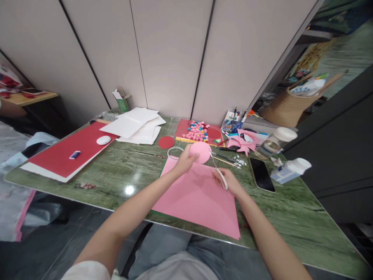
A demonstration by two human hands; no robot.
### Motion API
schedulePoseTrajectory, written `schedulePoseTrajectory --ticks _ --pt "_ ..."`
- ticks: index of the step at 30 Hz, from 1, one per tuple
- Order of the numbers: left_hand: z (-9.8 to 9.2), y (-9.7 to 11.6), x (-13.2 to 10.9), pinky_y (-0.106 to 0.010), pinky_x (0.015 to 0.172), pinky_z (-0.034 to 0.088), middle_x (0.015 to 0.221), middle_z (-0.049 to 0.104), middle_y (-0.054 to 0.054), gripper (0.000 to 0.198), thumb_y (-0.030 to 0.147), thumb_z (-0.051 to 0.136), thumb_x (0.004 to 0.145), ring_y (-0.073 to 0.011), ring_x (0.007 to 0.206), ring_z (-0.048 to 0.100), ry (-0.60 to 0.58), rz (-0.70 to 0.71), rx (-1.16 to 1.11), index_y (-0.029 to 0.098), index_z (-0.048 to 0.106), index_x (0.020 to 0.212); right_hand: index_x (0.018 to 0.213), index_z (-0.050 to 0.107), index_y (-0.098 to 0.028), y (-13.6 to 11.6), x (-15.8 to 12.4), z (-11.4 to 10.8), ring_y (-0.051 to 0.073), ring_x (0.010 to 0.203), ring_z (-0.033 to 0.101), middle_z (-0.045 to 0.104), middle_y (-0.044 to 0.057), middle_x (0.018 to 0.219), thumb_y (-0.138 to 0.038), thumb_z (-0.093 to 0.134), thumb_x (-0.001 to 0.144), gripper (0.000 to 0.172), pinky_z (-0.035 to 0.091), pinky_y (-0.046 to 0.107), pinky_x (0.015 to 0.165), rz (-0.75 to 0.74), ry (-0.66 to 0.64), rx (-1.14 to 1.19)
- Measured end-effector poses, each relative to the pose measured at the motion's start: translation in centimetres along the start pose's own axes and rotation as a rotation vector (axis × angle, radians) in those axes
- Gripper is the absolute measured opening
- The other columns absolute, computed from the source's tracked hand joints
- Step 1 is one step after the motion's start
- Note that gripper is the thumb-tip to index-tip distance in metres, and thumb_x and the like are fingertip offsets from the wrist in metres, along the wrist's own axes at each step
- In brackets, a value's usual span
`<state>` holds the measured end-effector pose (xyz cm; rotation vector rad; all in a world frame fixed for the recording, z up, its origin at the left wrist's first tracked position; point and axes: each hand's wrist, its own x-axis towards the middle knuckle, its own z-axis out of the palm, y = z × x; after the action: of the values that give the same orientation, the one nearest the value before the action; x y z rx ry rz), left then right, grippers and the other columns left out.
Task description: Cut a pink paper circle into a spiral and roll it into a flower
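Observation:
My left hand (185, 160) pinches a round pink paper disc (200, 151) by its lower left edge, thumb on top. In my right hand (229, 181) is a pair of scissors (222, 178) with white handles, its blades pointing up and left at the disc's right edge. Whether the blades touch the paper I cannot tell. Both hands are above a large sheet of pink paper (195, 194) lying on the green table. A clear ring, perhaps a roll of tape (171, 153), lies just left of my left hand.
Pink paper offcuts (244, 142), a phone (262, 175) and two bottles (291, 170) are on the right. Small pink balls (196, 131) lie behind, near a red disc (166, 142). White sheets (135, 120) and red paper (70, 151) occupy the left.

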<state>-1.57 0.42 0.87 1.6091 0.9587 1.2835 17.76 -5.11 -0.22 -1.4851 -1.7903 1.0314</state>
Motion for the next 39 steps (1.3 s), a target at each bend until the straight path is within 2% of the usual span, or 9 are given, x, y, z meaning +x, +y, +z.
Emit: schedulePoseTrajectory --ticks 13,21,28,39 --pt "-0.10 -0.36 0.32 -0.028 0.079 0.038 0.099 0.051 -0.007 0.033 0.025 0.052 0.071 -0.0164 0.090 0.048 0.077 0.005 0.006 0.013 0.045 0.101 0.056 0.048 -0.016 -0.09 0.02 -0.17 0.008 0.043 0.037 0.044 -0.002 0.045 -0.051 0.045 0.074 0.040 0.026 0.021 0.042 -0.003 -0.009 0.000" --pt "0.02 -0.21 0.15 -0.029 0.079 0.038 0.098 0.051 -0.007 0.030 0.025 0.048 0.074 -0.0169 0.090 0.047 0.055 0.008 -0.018 0.013 0.044 0.101 0.056 0.049 -0.016 -0.01 0.07 0.02 0.009 0.042 0.038 0.044 -0.002 0.044 -0.052 0.045 0.073 0.040 0.027 0.021 0.042 0.029 -0.007 0.006" --pt "-0.11 0.14 0.08 -0.026 0.073 0.038 0.089 0.051 -0.005 0.027 0.024 0.048 0.073 -0.0148 0.082 0.047 -0.032 -0.002 0.024 0.013 0.045 0.098 0.060 0.054 -0.014 -0.11 0.04 -0.07 0.009 0.044 0.039 0.046 -0.002 0.046 -0.051 0.041 0.077 0.043 0.028 0.021 0.044 -0.004 -0.021 0.052" --pt "-0.14 -0.31 0.23 -0.027 0.079 0.037 0.098 0.051 -0.006 0.030 0.023 0.050 0.071 -0.0164 0.090 0.047 0.032 0.009 0.015 0.014 0.045 0.100 0.056 0.050 -0.015 -0.16 0.02 -0.17 0.009 0.044 0.040 0.045 -0.002 0.044 -0.052 0.042 0.076 0.042 0.029 0.022 0.045 -0.002 -0.001 -0.015"
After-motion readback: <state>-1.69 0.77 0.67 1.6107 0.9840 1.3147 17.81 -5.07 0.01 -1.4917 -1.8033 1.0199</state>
